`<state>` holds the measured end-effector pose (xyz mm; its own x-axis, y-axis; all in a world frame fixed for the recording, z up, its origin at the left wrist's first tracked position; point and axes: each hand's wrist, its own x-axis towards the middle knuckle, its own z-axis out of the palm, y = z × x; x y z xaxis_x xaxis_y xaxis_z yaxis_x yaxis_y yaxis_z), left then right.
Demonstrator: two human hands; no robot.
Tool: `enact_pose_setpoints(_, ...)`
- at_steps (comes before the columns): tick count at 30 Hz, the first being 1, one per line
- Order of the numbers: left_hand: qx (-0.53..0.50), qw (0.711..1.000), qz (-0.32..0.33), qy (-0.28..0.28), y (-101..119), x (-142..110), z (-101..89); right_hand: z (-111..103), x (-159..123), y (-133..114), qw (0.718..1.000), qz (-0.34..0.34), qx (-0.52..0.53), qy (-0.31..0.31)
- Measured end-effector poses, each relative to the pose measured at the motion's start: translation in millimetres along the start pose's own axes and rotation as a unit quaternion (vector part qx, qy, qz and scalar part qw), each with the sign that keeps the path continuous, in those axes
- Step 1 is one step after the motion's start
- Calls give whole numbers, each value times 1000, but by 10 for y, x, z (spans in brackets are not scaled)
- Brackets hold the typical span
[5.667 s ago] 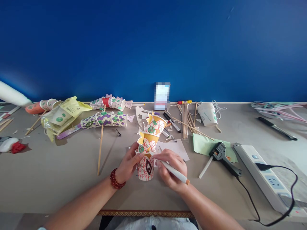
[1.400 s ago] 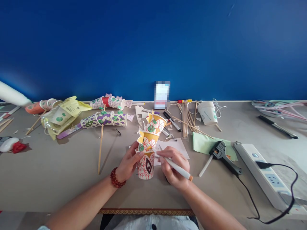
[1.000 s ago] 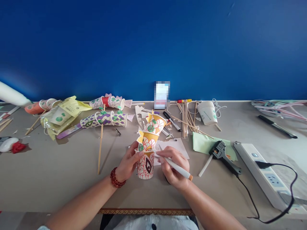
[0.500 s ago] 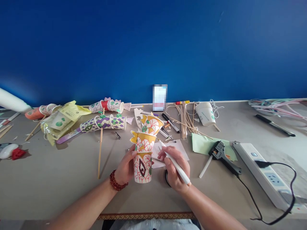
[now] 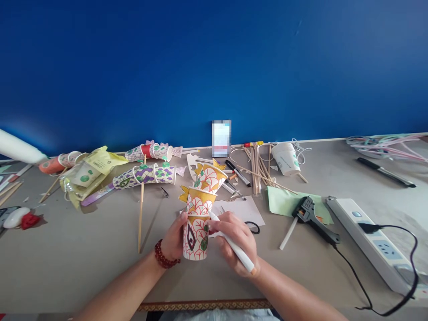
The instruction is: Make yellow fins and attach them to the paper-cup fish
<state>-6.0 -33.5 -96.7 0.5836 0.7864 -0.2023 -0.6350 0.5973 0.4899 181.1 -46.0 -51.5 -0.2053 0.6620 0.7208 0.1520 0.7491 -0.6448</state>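
Observation:
A fish made of joined paper cups (image 5: 196,240) stands upright in my left hand (image 5: 174,238), whose fingers are closed on its left side. Red scale lines, green spots, an outlined eye and yellow bands decorate the cups, and yellow paper fins stick out near the top. My right hand (image 5: 239,243) grips a white marker (image 5: 241,256) with an orange end. The marker's tip meets the right side of the cups near the middle rim; whether it touches is hard to tell. White paper (image 5: 249,209) and scissors, mostly hidden, lie behind my right hand.
Finished-looking cup fish (image 5: 147,174) on sticks lie at the left beside a yellow plastic package (image 5: 96,169). Wooden sticks (image 5: 256,171), stacked cups (image 5: 286,158) and a phone (image 5: 221,138) are at the back. A glue gun (image 5: 312,216) and a power strip (image 5: 368,240) sit at the right.
My right hand has moved left and slightly down, bringing the marker to the cups. The cup fish has turned a little, showing more of its right side.

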Motion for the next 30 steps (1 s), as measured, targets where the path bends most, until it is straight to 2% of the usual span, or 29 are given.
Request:
enact_pose_setpoints(7,-14,998,-11,52,53,-5,42,42,-22,20,1000,-18,-5,-15)
enact_pose_setpoints(16,-2,999,-30,18,25,-1,-69,-18,25,9,999,-35,5,-26)
enact_pose_setpoints(20,-5,999,-32,-13,39,14,-118,-93,44,-13,999,24,16,28)
enact_pose_setpoints(23,-17,999,-30,-15,58,19,-132,-120,37,-20,995,71,17,65)
enact_pose_setpoints(27,-39,998,-47,-15,61,18,-134,-97,9,-6,996,71,25,56)
enact_pose_setpoints(30,-41,999,-25,-5,42,18,-115,-57,-24,24,996,64,45,50)
